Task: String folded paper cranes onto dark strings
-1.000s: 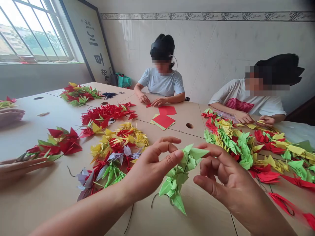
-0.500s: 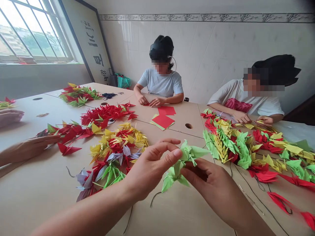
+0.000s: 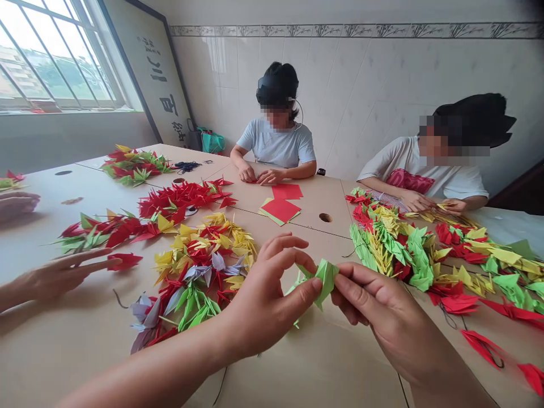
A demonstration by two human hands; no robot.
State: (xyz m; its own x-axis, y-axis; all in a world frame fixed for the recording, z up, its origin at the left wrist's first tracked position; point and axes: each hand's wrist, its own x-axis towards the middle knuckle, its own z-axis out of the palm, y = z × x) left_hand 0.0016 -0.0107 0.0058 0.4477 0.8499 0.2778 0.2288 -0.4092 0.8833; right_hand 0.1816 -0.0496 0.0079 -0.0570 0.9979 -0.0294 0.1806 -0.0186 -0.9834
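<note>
A green origami crane [image 3: 325, 280] is pinched between my left hand [image 3: 267, 297] and my right hand [image 3: 382, 306], its folds bunched and partly hidden by my fingers. More green paper shows just below my left thumb. A heap of yellow, red, green and lilac paper cranes [image 3: 195, 275] lies just left of my left hand. A long band of green, yellow and red cranes [image 3: 419, 255] runs to the right, beyond my right hand. A thin dark thread [image 3: 221, 385] trails on the table below my left forearm.
A co-worker's hand [image 3: 63, 275] reaches from the left beside a red crane [image 3: 124, 261]. Across the tan table [image 3: 306, 362], a seated person [image 3: 278, 144] handles red paper near stacked red sheets [image 3: 280, 210]. Another person [image 3: 425, 170] sits at the right, behind more cranes.
My hands have come closer together, and the green cranes are now bunched between them instead of hanging below. The co-worker's hand has moved slightly right.
</note>
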